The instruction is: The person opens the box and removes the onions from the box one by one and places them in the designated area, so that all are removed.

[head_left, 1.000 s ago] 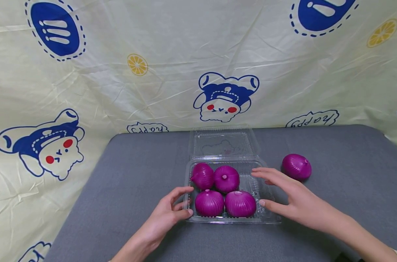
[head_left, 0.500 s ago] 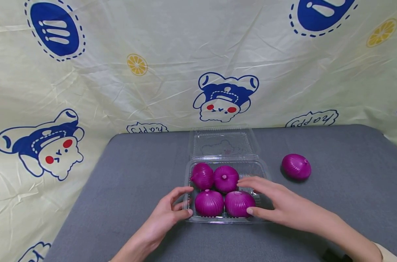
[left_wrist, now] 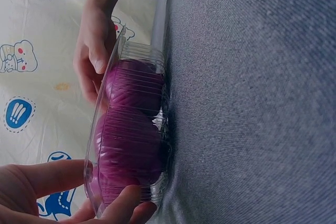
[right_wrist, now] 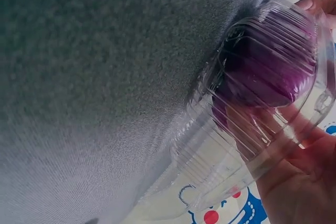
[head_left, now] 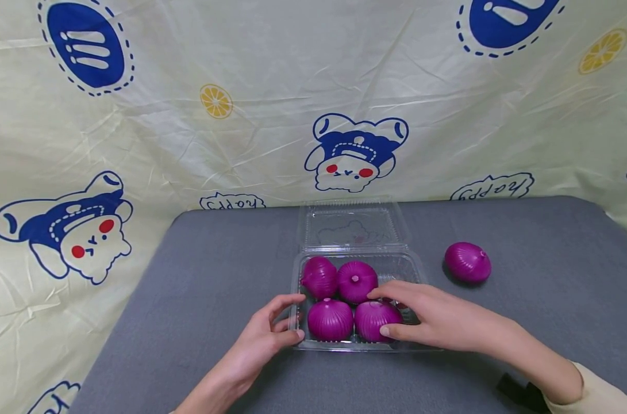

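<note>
In the head view a clear plastic container (head_left: 344,346) lies open on the grey table, with several purple onions inside. My left hand (head_left: 264,330) grips its left rim, thumb in front and fingers behind; the left wrist view shows the thumb (left_wrist: 58,176) at the rim and other fingers against the side wall. My right hand (head_left: 429,313) reaches over the right side, thumb and fingers round the front right onion (head_left: 370,319). Beside it sit the front left onion (head_left: 330,322), back left onion (head_left: 319,278) and back right onion (head_left: 357,282).
Another purple onion (head_left: 467,263) lies on the grey tabletop (head_left: 225,259), right of the container. The container's lid (head_left: 352,225) is folded back toward the printed curtain (head_left: 272,149) behind the table. A black object (head_left: 520,392) shows beneath the right wrist.
My right hand has moved left and slightly down, from beside the container onto the front right onion, closing its fingers round it. The left hand has kept its place on the rim.
</note>
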{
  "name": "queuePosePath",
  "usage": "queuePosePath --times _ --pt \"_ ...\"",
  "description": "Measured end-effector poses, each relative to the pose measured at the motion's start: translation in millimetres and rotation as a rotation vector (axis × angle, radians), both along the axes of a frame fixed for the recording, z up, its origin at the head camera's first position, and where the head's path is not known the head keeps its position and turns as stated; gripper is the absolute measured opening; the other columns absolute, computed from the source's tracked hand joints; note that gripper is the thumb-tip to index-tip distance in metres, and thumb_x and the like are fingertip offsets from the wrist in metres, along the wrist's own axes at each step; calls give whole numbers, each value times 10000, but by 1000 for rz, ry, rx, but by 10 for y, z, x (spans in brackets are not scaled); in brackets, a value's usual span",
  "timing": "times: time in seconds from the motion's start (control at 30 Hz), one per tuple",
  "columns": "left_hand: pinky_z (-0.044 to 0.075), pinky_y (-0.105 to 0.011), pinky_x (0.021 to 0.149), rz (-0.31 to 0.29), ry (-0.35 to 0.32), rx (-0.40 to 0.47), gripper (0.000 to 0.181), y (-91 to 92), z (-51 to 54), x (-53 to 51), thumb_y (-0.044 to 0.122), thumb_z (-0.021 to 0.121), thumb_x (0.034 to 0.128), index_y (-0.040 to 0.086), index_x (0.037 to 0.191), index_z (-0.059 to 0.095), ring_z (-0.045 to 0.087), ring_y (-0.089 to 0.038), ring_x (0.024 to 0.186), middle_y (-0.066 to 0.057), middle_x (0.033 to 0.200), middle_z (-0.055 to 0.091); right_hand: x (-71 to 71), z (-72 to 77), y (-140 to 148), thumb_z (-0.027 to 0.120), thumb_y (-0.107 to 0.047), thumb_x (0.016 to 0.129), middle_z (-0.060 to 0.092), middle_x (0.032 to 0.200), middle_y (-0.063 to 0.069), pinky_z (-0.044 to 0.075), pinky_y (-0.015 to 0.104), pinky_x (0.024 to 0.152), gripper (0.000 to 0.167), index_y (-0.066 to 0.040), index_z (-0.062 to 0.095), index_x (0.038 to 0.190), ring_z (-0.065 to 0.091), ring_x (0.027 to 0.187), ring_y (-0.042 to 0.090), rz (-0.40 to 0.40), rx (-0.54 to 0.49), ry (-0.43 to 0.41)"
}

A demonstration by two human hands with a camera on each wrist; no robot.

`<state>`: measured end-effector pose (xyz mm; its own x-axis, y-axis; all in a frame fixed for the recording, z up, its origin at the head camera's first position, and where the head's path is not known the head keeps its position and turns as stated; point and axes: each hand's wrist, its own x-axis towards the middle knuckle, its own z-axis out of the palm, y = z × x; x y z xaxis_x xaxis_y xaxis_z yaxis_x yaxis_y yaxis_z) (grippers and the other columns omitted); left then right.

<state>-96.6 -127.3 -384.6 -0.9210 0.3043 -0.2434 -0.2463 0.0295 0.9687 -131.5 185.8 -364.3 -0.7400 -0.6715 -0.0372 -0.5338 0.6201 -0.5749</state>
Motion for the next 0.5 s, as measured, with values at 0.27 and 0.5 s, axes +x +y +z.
queuePosePath --times 0.27,0.5 --pt "459 -333 907 -3 3 -1 557 1 3 4 -30 655 855 47 1383 496 500 -301 1273 -161 1522 321 -9 -9 -63 634 -595 877 547 1222 -127 531 265 765 550 -289 555 1327 572 1005 70 -1 58 -9" --pt "462 -341 919 -5 0 -4 560 2 5 1 -33 653 857 41 1387 490 477 -324 1296 -172 1536 301 10 -38 -114 607 -651 862 511 1160 -153 521 243 714 529 -325 564 1277 567 889 23 -19 85 14"
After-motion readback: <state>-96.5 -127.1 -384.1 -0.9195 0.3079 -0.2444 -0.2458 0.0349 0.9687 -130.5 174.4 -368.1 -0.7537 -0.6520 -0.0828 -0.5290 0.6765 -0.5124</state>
